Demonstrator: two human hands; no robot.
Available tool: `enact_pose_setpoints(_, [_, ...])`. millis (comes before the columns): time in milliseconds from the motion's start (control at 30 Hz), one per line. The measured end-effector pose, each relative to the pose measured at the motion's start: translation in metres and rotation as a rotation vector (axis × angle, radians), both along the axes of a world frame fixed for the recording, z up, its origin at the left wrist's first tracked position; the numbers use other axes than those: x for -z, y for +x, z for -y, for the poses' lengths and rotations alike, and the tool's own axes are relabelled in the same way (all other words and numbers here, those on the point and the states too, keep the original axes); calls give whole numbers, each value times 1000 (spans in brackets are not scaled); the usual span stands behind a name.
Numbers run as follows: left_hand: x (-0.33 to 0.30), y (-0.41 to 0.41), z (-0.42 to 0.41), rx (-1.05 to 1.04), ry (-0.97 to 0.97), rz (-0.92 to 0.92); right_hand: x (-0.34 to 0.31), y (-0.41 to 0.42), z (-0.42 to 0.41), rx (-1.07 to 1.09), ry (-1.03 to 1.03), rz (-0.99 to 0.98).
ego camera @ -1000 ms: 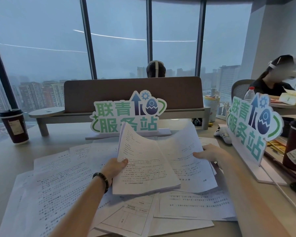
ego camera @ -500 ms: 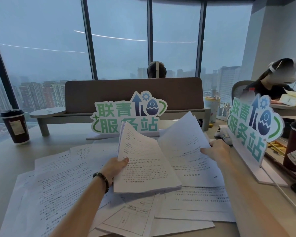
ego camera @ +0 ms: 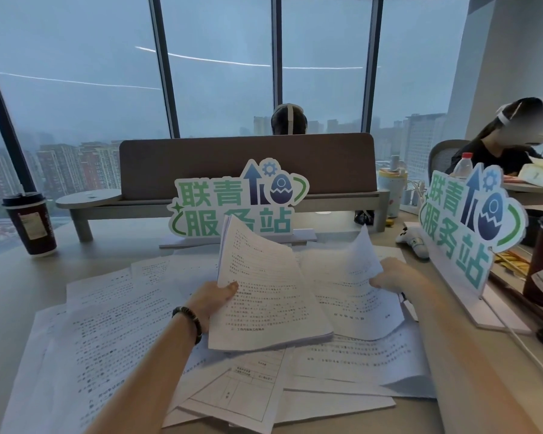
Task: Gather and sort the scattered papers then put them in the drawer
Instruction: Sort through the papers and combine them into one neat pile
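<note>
The worktop point(ego camera: 19, 296) carries a wide spread of scattered papers point(ego camera: 107, 333), overlapping from the left edge across to the right under both forearms; a form with ruled boxes point(ego camera: 232, 393) lies nearest the body. None of these loose sheets has shifted over the last second, so most of the gathering is still to do, and no drawer shows in the view.

What has changed is in the air above them. The stack point(ego camera: 270, 296), pinched at its left edge by the left hand point(ego camera: 212, 299) with the thumb on top, keeps the same tilt. The single sheet point(ego camera: 355, 296) held by the right hand point(ego camera: 392, 278) lay flatter and lower a second ago; now its far corner curls upward, it stands steeper and its near edge has lifted off the papers beneath. The right hand's fingers grip its right edge.

I judge that the sheet is being swung toward the stack, to be laid on or behind it. The two hands are apart, each clamped on its own paper, with the sheet's left edge tucked just behind the stack.
</note>
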State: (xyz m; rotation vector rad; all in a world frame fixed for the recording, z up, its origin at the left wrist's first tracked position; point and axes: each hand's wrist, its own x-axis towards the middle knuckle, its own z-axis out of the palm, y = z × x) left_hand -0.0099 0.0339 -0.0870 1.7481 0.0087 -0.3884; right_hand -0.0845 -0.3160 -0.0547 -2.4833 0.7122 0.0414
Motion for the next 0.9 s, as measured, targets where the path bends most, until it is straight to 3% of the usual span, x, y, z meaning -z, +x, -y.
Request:
enact_pose_setpoints(200, [0,-1,-1,6,41,5,-25,2,-9,-11,483,341])
enact_pose_setpoints(400, [-2,-4,1,15,54,20,-64,4,-34,-202,612,468])
enact_pose_setpoints(567, [-3,-8,2,11,10,69,-87,-5,-45,-376,1101,570])
enact_pose_setpoints(900, [-17,-12,5,32,-251,95,-30,6,-49,-37,853,555])
